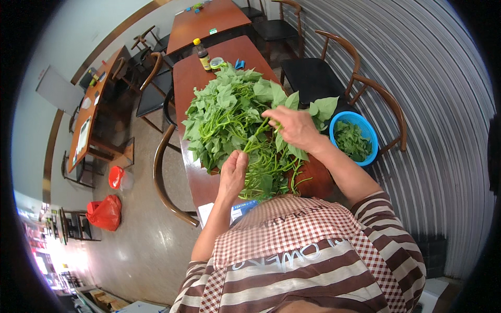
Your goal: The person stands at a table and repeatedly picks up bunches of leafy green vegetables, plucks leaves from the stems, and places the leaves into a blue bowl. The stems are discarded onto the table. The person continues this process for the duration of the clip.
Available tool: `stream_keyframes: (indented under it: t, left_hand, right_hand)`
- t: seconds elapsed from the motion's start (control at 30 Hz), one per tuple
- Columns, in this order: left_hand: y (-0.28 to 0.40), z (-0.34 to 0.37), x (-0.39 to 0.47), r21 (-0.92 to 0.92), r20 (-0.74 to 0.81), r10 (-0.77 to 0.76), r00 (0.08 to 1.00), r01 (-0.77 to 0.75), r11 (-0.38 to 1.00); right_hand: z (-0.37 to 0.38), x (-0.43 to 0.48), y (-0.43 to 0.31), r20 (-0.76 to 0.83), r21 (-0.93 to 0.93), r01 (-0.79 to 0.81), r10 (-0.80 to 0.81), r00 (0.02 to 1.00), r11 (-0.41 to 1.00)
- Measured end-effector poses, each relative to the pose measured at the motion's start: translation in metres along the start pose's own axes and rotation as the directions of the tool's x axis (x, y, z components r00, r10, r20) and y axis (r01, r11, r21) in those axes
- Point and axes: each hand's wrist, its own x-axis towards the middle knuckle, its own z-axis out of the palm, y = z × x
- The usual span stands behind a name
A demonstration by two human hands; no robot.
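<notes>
A large heap of leafy green stems (231,105) lies on the reddish wooden table (184,78) before me. Over its near side, my left hand (235,166) pinches the lower ends of a few green stems. My right hand (293,127) is farther up and to the right, its fingers bent around the upper part of these stems, with broad leaves beside and beyond it. Below the hands lies a looser tangle of thin stems (270,172). To the right, a blue plastic basket (373,150) holds picked green leaves (352,141).
A dark sauce bottle with a yellow cap (202,54), a lidded jar (217,63) and a blue item (239,64) stand at the table's far end. Wooden chairs (156,164) flank the table. A corrugated wall (430,117) rises at right; a red bag (105,213) lies on the floor at left.
</notes>
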Motion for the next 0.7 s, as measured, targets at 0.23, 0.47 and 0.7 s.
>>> stream_keyframes:
  t: [0.23, 0.47, 0.7]
  left_hand:
    - [0.010, 0.007, -0.004, 0.188, 0.065, 0.020, 0.998, -0.032, 0.982]
    - [0.007, 0.037, 0.000, 0.250, 0.108, -0.016, 0.994, -0.011, 0.968]
    - [-0.023, 0.012, 0.012, 0.504, 0.002, 0.036, 0.999, -0.032, 0.863]
  right_hand:
    - [0.020, -0.035, 0.021, 0.045, -0.018, -0.019, 0.020, 0.999, 1.000]
    - [0.004, -0.070, 0.109, 0.013, 0.717, -0.511, 0.724, 0.690, 0.475]
    - [-0.111, -0.104, 0.199, -0.051, -0.039, -0.814, 0.813, 0.581, 0.579]
